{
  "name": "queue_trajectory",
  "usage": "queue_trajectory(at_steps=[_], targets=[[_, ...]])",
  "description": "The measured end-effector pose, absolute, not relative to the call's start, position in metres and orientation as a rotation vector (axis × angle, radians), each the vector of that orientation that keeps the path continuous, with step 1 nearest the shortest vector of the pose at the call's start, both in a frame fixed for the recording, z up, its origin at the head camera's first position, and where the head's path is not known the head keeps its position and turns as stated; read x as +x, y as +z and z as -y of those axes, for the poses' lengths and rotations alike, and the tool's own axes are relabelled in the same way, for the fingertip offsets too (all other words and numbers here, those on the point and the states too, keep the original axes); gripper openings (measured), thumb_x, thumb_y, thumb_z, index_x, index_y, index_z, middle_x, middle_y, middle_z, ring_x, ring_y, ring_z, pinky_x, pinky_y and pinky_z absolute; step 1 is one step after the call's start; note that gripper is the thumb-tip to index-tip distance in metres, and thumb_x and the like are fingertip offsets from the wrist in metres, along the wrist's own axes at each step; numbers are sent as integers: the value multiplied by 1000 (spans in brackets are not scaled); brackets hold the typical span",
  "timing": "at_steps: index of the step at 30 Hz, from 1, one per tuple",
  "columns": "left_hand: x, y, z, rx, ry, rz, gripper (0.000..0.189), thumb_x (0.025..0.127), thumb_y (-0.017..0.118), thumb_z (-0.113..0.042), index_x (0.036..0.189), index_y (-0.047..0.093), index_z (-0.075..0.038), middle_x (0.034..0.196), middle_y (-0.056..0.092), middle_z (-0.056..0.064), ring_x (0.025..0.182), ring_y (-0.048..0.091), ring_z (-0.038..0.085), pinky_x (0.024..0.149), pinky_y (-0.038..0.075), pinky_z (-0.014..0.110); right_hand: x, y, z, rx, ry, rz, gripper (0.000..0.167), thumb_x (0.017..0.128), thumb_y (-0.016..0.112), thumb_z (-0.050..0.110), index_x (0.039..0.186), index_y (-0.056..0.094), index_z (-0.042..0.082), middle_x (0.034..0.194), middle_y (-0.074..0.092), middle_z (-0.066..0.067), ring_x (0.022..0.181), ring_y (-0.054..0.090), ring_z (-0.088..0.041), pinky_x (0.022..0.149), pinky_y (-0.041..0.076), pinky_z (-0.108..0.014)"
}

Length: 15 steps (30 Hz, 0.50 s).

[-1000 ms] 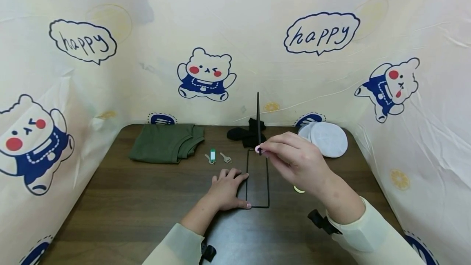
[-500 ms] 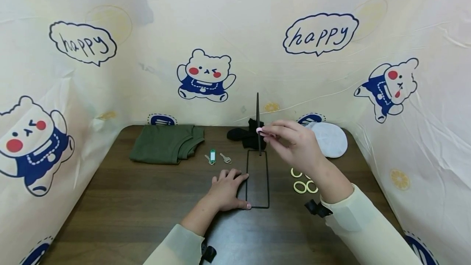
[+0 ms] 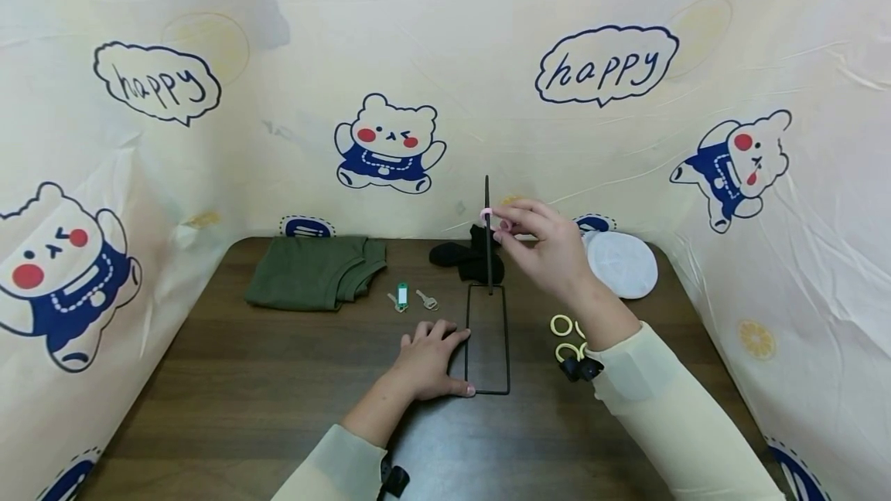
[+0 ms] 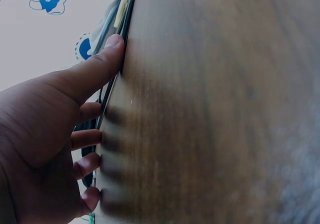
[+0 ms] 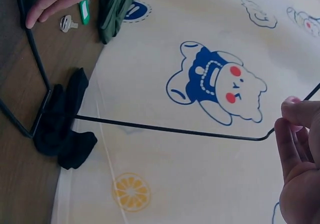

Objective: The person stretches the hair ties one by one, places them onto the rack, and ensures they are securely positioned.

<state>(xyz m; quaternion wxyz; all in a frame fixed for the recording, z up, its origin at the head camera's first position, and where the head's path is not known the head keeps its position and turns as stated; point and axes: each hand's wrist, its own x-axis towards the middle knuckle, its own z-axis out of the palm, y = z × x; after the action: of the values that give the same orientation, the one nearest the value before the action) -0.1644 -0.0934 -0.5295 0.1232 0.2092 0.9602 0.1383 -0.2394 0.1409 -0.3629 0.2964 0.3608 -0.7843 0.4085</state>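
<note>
A black wire stand (image 3: 507,346) has its rectangular base on the table and a rod (image 5: 165,129) rising from the far end, bent near the top. My left hand (image 3: 431,358) rests at the left side of the base, fingers spread. In the left wrist view, the thumb of my left hand (image 4: 55,114) lies against the wire. My right hand (image 3: 550,250) pinches a small pink ring (image 3: 486,213) that overlaps the upper rod. In the right wrist view, my right hand (image 5: 302,149) is close to the bent end, its fingers mostly hiding the pink ring.
Several pale yellow rings (image 3: 561,325) lie right of the stand, partly hidden by the right forearm. Behind are black socks (image 3: 452,253) and a white round pad (image 3: 622,265). To the left are a folded green garment (image 3: 306,273), a loose key (image 3: 428,300) and a green key tag (image 3: 402,294).
My right hand has moved up along the rod with the pink ring, from near its foot to its upper part. The yellow rings have come into view. My left hand has stayed put.
</note>
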Motion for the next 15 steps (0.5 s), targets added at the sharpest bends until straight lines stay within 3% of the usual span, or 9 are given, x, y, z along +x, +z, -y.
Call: queue_trajectory(at_steps=[15], targets=[[-164,-531,94,614,414,-2800,100,77,78,-73,160,44,-29,158,39,3,138,35,37,95,35,57,-271,-366,-132,749,1295,2175,32,89,80,-2,120,76,3,117,69,-9,99,70,-22,86,58,-32]])
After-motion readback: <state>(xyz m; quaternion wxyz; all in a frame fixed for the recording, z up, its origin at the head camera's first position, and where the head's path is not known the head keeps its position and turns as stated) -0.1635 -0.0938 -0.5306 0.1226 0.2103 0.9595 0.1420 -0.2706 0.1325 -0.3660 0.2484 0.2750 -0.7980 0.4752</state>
